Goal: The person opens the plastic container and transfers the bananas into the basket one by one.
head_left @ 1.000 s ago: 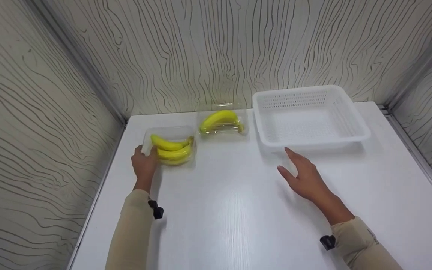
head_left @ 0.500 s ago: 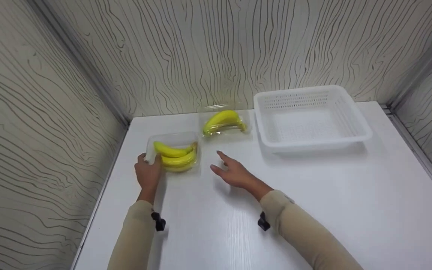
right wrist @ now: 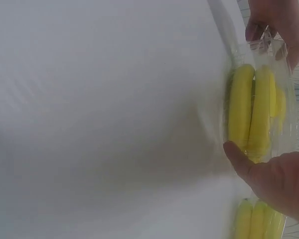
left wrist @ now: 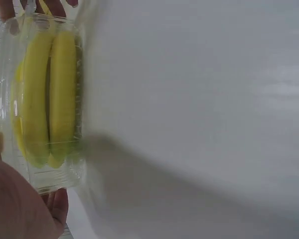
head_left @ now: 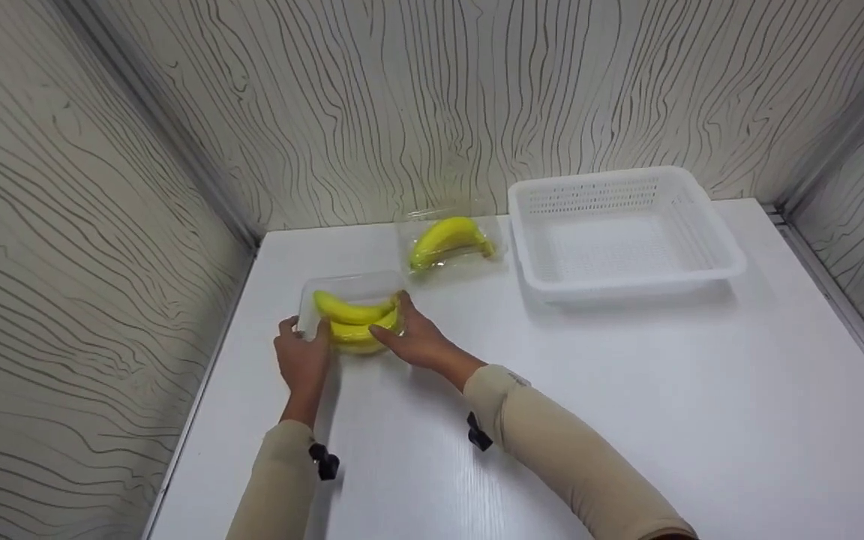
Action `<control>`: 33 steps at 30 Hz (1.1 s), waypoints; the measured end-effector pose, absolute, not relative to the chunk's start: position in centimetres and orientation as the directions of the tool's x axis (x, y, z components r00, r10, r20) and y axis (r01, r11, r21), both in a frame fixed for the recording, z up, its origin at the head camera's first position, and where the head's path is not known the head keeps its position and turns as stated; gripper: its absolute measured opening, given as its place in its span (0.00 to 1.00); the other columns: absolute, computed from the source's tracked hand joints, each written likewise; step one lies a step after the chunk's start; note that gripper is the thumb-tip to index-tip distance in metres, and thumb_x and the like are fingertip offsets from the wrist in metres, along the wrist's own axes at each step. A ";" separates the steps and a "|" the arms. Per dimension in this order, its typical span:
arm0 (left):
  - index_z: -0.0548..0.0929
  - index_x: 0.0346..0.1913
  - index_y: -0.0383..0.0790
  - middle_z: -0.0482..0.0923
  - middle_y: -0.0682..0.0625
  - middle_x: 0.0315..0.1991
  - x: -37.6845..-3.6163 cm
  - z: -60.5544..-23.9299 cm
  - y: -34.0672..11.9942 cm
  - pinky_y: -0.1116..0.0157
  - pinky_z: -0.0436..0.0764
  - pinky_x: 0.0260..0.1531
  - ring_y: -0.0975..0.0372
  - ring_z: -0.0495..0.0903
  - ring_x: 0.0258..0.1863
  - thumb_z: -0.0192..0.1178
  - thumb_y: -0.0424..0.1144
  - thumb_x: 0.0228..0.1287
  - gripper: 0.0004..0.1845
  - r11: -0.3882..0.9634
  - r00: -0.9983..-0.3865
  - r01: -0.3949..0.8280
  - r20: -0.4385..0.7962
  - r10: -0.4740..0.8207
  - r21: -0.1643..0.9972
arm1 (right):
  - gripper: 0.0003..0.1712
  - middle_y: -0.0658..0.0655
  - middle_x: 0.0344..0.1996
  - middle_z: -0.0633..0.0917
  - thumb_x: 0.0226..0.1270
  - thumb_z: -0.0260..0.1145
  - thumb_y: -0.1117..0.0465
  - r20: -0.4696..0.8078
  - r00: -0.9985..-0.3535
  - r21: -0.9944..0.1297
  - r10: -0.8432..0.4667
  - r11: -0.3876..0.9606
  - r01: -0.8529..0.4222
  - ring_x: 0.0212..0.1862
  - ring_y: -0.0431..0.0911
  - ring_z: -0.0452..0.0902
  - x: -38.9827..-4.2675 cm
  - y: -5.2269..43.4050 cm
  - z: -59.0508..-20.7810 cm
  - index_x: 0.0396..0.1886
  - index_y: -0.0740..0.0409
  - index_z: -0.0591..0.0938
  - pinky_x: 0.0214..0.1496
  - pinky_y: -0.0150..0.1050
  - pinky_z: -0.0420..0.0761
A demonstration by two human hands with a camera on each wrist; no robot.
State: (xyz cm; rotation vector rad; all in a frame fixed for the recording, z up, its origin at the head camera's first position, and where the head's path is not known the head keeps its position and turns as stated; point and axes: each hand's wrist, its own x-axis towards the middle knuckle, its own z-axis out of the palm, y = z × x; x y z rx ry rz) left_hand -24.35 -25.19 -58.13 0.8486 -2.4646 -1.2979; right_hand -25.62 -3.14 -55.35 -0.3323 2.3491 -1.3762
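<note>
Here, both hands close on the nearer clear box of bananas, which sits on the white table toward its left rear part, a short way in from the left edge and the patterned side wall. The left hand grips the box's left end, thumb and fingers curled around the plastic wall; in the left wrist view its fingertips show under the box's near corner. The right hand grasps the right end, thumb along the front side and fingers wrapped over the far corner; the right wrist view shows its thumb pressed against the clear side next to the yellow fruit. Whether the box rests flat on the table or is raised off it, I cannot tell. Behind it and a little to the right, near the back wall, lies a second clear box of bananas, apart from the first with a strip of bare table between them. Just right of that second box stands the white perforated basket, its left rim close to the box but not touching, its right rim well short of the table's right edge. Broad open tabletop spreads from the hands toward the front and right.
</note>
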 end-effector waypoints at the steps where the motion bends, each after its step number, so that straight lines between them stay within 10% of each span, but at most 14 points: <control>1: 0.69 0.75 0.37 0.73 0.32 0.62 -24.2 -58.2 -25.1 0.43 0.77 0.62 0.42 0.77 0.60 0.61 0.57 0.72 0.38 0.444 -0.808 -0.384 -0.062 -0.587 0.809 | 0.61 0.62 0.89 0.48 0.78 0.59 0.32 -0.209 -0.898 -0.876 -0.387 0.482 -0.004 0.89 0.57 0.46 -25.6 -3.3 -55.4 0.89 0.60 0.39 0.90 0.53 0.51; 33: 0.65 0.66 0.37 0.81 0.35 0.66 -20.1 -59.6 -22.0 0.44 0.81 0.59 0.40 0.83 0.63 0.65 0.57 0.68 0.36 0.524 -0.864 -0.322 -0.019 -0.502 0.788 | 0.64 0.61 0.86 0.61 0.66 0.73 0.39 -0.226 -0.939 -0.908 -0.261 0.406 0.105 0.84 0.61 0.61 -22.8 0.2 -56.9 0.90 0.46 0.45 0.85 0.59 0.64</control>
